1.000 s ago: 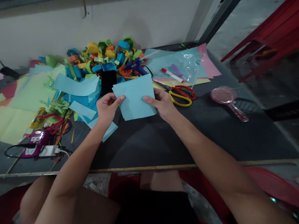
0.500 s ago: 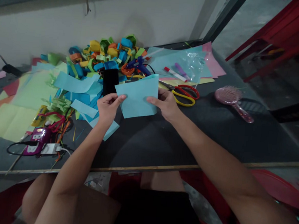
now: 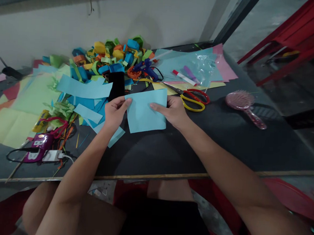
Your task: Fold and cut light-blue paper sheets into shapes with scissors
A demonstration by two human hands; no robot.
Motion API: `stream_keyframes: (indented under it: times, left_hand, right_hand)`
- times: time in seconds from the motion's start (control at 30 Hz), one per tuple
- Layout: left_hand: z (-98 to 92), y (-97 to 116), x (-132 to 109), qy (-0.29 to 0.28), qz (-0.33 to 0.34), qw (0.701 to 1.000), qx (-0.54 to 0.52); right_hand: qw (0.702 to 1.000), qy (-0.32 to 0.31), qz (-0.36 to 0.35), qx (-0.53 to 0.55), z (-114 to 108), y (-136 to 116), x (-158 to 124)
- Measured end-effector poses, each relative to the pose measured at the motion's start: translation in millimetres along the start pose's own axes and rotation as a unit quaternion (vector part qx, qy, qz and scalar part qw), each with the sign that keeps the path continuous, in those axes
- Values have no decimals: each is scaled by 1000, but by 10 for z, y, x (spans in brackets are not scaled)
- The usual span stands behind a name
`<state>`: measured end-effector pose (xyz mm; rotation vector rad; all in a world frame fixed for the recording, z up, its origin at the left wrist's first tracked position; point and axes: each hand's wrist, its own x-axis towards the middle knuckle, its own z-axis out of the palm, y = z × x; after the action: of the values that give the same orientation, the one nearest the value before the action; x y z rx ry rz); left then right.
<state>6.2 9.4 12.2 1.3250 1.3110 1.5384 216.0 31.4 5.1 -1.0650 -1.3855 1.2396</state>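
Observation:
Between my two hands is a piece of light blue paper (image 3: 146, 113), roughly square. My left hand (image 3: 117, 110) pinches its upper left corner, thumb on top. My right hand (image 3: 171, 110) grips its right side, the thumb lying across the front and the fingers hidden behind. Left of the paper lie light blue strips (image 3: 84, 88) and a black phone-like object (image 3: 116, 85). Just right of my right hand, scissors (image 3: 194, 99) with red and yellow handles rest on the table.
Colourful folded paper pieces (image 3: 113, 55) are heaped at the back, beside a blue glue gun (image 3: 146, 68). Markers (image 3: 184, 78) lie on paper sheets. A pink hairbrush (image 3: 242, 101) is at the right, a purple device (image 3: 42, 144) at the left. The table's front edge (image 3: 154, 176) runs below.
The paper has moved slightly down, and its upper edge now looks flatter. My right thumb has shifted a little left on it. The light blue strip at the left looks straighter.

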Motion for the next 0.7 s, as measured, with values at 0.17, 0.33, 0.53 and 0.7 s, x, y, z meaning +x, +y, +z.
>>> stream_keyframes:
  times: [0.17, 0.33, 0.53, 0.7]
  left_hand:
    - [-7, 18, -14, 8, 2, 1000, -2]
    - [-12, 10, -9, -2, -3, 1000, -18]
    - [3, 15, -6, -6, -26, 998, -52]
    - [15, 17, -14, 1, -24, 997, -72]
  right_hand:
    - [1000, -8, -9, -11, 2, -61, -20]
    - [1000, -15, -6, -12, -1, -39, -11]
    - [1000, -19, -11, -15, -6, -32, -12]
    - [1000, -19, -15, -12, -9, -33, -12]
